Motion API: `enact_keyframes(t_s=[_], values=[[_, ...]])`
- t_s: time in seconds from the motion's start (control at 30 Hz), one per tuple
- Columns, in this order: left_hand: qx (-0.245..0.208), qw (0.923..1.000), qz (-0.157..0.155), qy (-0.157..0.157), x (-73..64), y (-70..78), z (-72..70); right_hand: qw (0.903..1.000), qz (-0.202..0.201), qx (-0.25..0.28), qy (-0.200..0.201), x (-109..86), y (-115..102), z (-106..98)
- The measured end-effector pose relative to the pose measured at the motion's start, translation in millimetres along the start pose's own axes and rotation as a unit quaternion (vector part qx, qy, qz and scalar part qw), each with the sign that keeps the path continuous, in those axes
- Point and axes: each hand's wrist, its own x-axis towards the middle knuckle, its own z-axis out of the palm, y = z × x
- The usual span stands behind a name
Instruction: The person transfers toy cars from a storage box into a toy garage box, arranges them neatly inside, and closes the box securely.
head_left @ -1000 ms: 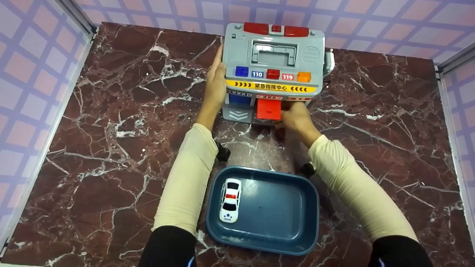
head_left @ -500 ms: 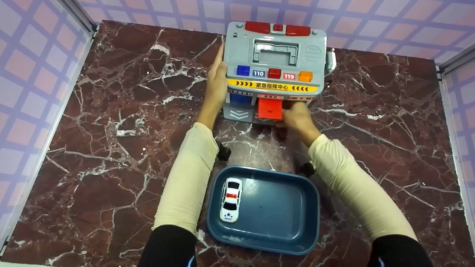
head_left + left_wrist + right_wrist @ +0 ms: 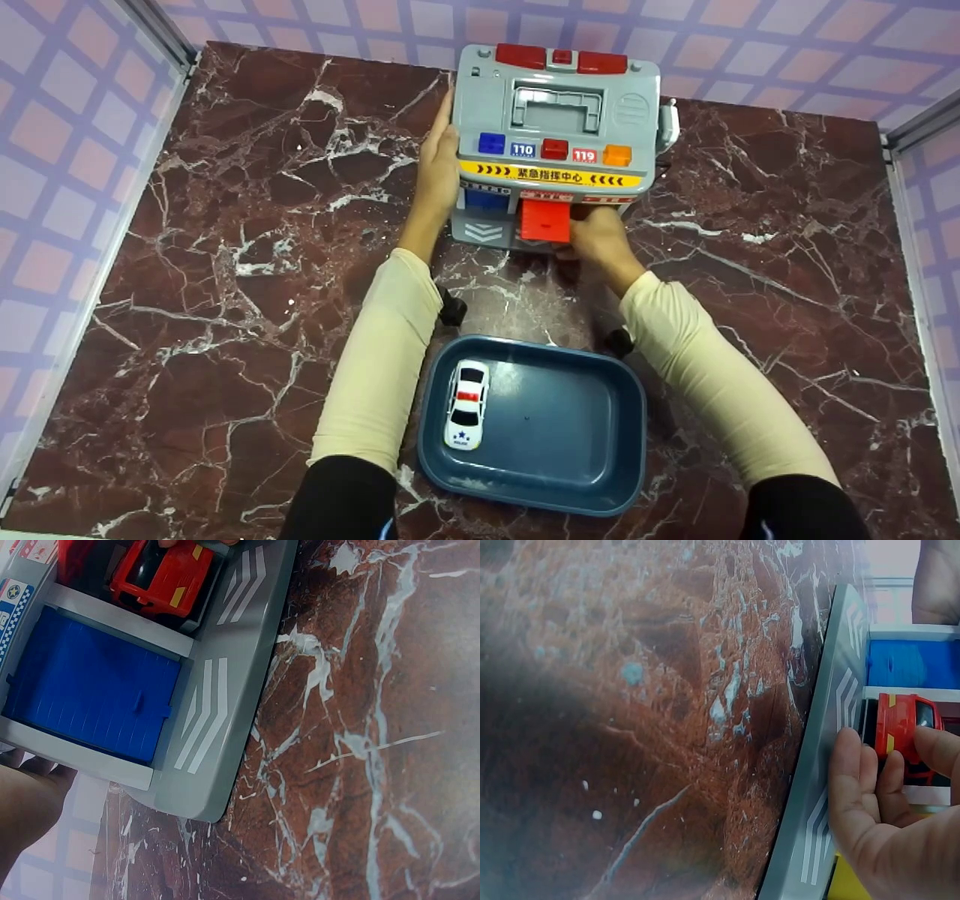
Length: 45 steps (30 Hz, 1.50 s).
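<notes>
A grey toy garage with red roof lights and a row of coloured buttons stands at the back of the table. My left hand lies along its left side, fingers extended; in the left wrist view it shows at the lower left. The red door of the middle bay is swung up. Under it sits a red toy car with yellow stripes, partly inside the bay. My right hand pinches the car, thumb on its body and other fingers at the bay's front. The left bay's blue door is down.
A blue-grey plastic tray stands in front of the garage, between the forearms. In its left part lies a white toy police car. Lilac checked panels border the marble-patterned table.
Almost nothing moves. The garage sits very slightly further right in the picture than a second ago, and the right forearm has shifted a touch to the left.
</notes>
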Motion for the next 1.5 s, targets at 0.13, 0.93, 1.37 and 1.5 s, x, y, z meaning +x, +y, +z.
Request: enact_keyframes(t_s=[0.13,0.93,1.37,1.5], values=[[0.005,1.0000,0.005,0.001,1.6,-3.8,-0.4,1.0000,0.007,0.005,0.002,-0.2,0,0],[0.026,0.9996,-0.011,0.005,-16.9,26.5,4.8,0.9997,0.018,-0.003,0.018,2.7,-2,1],[0.012,0.9998,-0.010,0.007,-12.5,20.4,3.6,0.9993,0.020,-0.007,0.031,3.7,-1,3],[-0.001,0.9999,-0.014,0.004,-11.5,17.9,3.2,0.9996,0.022,0.007,0.014,3.8,0,1]])
